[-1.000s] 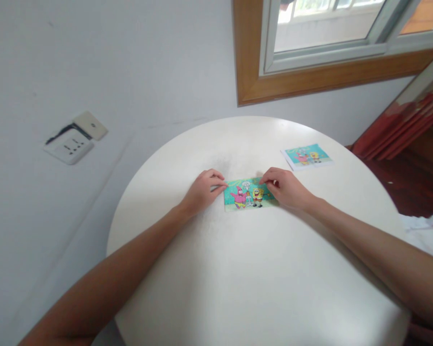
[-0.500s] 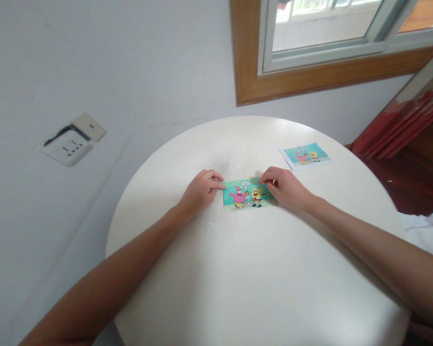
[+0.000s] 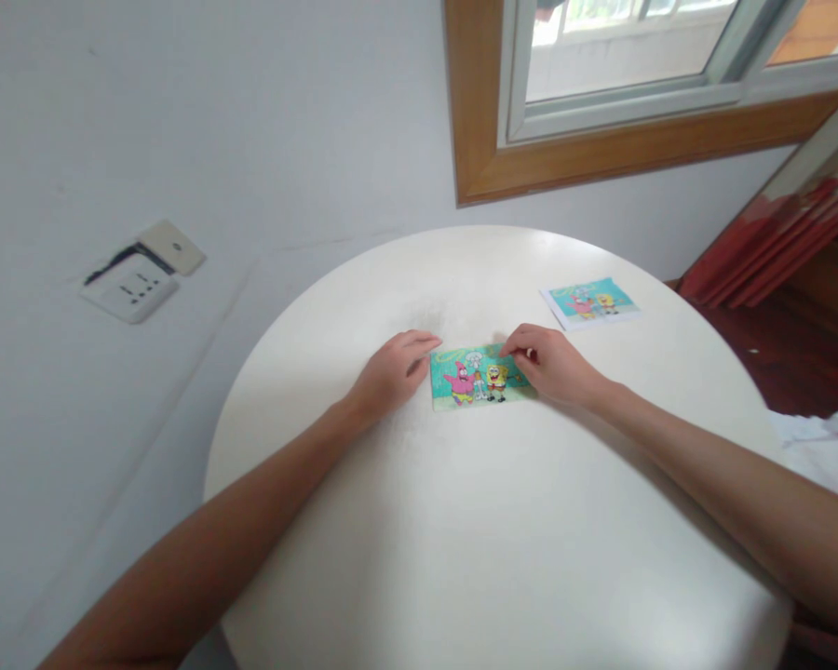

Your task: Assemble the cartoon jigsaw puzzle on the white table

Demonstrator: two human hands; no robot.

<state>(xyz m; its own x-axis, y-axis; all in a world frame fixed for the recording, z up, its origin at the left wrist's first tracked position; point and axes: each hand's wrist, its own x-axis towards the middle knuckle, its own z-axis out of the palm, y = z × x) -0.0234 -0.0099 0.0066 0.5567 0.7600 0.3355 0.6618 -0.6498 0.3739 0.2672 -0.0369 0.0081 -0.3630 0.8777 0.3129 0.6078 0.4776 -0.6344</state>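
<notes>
The cartoon picture (image 3: 478, 378) looks gapless where visible (any work remaining is unclear); left hand (image 3: 391, 372) by its left edge, right hand (image 3: 553, 365) over its right; I cannot tell either's grip.

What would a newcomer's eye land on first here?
Probably the bright cartoon picture on the white round table, between the left hand and the right hand. A similar printed sheet lies farther back, toward the table's right side. After that, perhaps the red curtain at the right of the view.
</notes>
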